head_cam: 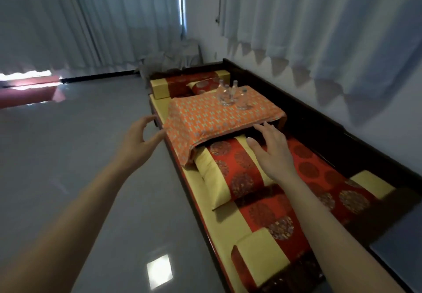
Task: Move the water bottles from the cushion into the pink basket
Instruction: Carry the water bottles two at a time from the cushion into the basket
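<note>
Both the left hand (139, 137) and the right hand (271, 153) were loose and held nothing. The clear water bottles (231, 94) stood bunched on the orange cloth (205, 119) far ahead, so grabbing one could tip the others. The floor (68, 155) was gray and shiny, with pale curtains (102, 18) behind.

water bottles (230, 94): small, blurred, count unclear | orange cloth (212, 119): hides its support | bench (319, 130): cut off at bottom edge
</note>
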A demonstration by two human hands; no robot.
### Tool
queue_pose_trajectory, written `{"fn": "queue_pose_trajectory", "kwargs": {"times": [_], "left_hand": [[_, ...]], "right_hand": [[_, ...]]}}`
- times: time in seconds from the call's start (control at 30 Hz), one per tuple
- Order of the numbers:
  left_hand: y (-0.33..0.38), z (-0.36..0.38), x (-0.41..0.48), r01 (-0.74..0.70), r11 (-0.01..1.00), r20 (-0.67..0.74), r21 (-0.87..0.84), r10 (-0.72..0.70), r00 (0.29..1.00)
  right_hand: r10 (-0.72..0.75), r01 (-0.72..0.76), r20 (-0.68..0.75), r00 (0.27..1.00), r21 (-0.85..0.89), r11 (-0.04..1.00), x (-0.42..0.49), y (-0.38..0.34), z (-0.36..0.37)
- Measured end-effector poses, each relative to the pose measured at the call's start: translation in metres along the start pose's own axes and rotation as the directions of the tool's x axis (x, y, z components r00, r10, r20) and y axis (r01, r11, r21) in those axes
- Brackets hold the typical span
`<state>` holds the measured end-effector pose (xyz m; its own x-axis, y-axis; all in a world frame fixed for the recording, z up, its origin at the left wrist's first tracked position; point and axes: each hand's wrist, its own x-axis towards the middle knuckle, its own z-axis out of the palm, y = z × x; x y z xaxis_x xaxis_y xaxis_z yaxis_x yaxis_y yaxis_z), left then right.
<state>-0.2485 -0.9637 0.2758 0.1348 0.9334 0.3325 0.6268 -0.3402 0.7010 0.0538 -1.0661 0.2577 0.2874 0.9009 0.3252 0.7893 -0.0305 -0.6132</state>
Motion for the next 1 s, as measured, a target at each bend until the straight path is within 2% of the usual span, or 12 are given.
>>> {"fn": "queue_pose_trajectory", "kwargs": {"times": [0.2,0.43,0.6,0.87,1.0], "left_hand": [[-0.063,-0.038,0.057,0.12,0.993,-0.011,-0.003,-0.12,0.993],[-0.11,-0.04,0.148,0.115,0.993,-0.054,0.039,-0.113,0.992],[-0.145,-0.039,0.245,0.132,0.99,-0.059,0.051,-0.129,0.99],[-0.233,-0.032,0.354,0.241,0.969,-0.029,0.046,-0.24,0.97],[-0.276,-0.023,0.426,0.257,0.966,-0.02,0.013,-0.257,0.966]], "right_hand": [[-0.098,0.098,0.085,0.992,-0.003,0.995,0.069,-0.051,0.078],[-0.132,0.134,0.097,0.986,-0.013,0.991,0.179,-0.064,0.152],[-0.116,0.113,0.107,0.987,0.042,0.993,0.272,-0.066,0.206],[-0.092,0.103,0.174,0.981,-0.057,0.993,0.389,-0.059,0.287],[-0.064,0.074,0.13,0.989,-0.075,0.994,0.451,-0.057,0.324]]}}
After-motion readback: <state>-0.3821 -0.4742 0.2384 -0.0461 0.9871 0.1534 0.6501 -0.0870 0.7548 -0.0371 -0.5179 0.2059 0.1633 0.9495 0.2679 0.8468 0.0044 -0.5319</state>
